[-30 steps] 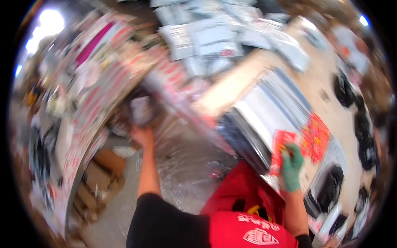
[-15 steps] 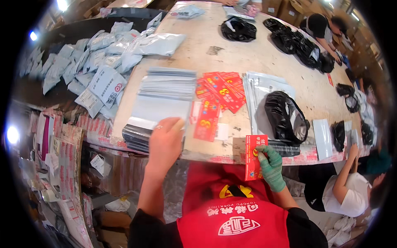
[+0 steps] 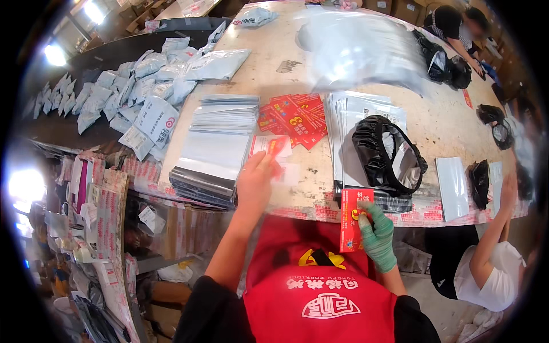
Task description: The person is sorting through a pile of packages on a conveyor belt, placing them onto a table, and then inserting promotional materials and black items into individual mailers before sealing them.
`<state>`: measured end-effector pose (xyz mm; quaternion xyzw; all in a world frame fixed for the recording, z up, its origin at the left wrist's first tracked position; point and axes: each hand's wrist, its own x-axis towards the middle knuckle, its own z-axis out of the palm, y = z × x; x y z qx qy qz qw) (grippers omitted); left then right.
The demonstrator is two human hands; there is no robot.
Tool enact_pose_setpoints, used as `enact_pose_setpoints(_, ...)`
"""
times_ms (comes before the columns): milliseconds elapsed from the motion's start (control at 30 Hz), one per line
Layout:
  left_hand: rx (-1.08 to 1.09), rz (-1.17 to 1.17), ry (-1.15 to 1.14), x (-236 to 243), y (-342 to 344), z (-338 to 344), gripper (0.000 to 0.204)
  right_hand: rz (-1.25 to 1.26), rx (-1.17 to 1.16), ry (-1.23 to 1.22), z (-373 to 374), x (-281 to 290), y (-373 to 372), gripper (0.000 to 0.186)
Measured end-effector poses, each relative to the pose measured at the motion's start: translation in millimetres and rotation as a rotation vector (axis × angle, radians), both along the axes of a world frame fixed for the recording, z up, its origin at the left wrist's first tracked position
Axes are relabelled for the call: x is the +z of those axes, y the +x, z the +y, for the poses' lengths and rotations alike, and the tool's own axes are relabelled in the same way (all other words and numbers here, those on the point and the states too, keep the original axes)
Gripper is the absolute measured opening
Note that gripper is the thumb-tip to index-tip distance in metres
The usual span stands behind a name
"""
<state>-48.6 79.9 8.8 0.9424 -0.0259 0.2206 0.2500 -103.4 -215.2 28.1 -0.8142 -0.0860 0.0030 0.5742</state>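
My bare left hand [image 3: 255, 182] is at the near edge of the table, its fingertips pinching a red-and-white printed card [image 3: 279, 144], which is smeared by motion. Just beyond lies a fan of red cards [image 3: 300, 119]. Left of that hand is a stack of grey-white mailer bags [image 3: 214, 150]. My right hand [image 3: 378, 235], in a green glove, grips another red card [image 3: 355, 222] upright by the table's front edge. Beyond it sits a second pile of mailers [image 3: 346, 137], with a black elastic-edged cover [image 3: 366, 157] on top.
A heap of filled grey parcels [image 3: 151, 77] covers the dark belt at left. Over the far table hangs a large blurred pale sheet or bundle [image 3: 366, 51]. Black bundles [image 3: 449, 66] line the far right, near a bending person [image 3: 452, 28]. Another person [image 3: 489, 268] works at right.
My left hand has moved right from the mailer stack to a red card, which is now tilted in its fingers. The pale blur has appeared over the far table. My right hand stays nearly still.
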Motion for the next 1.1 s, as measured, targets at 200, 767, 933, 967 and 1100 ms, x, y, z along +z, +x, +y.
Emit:
enact_pose_setpoints(200,-0.044,0.3,-1.63,10.0,-9.0,-6.7,0.026,0.068,0.112,0.181,12.8,-0.5,27.3,0.066)
enact_pose_setpoints(767,-0.188,0.327,0.278,-4.3,-65.2,-8.8,0.066,0.199,0.007,0.303,17.1,-14.4,25.4,0.054)
enact_pose_setpoints(933,-0.252,0.162,0.227,-15.2,-79.2,1.9,0.054,0.117,0.074,0.075,13.0,-20.2,27.5,0.055)
enact_pose_setpoints(967,-0.278,0.129,0.195,-17.0,-75.6,5.6,0.051,0.164,0.063,0.118,14.1,-20.5,27.8,0.055)
enact_pose_setpoints(1100,-0.425,-0.017,0.261,-13.5,-70.1,20.0,0.039,0.289,0.025,0.323,30.9,-8.7,35.7,0.051)
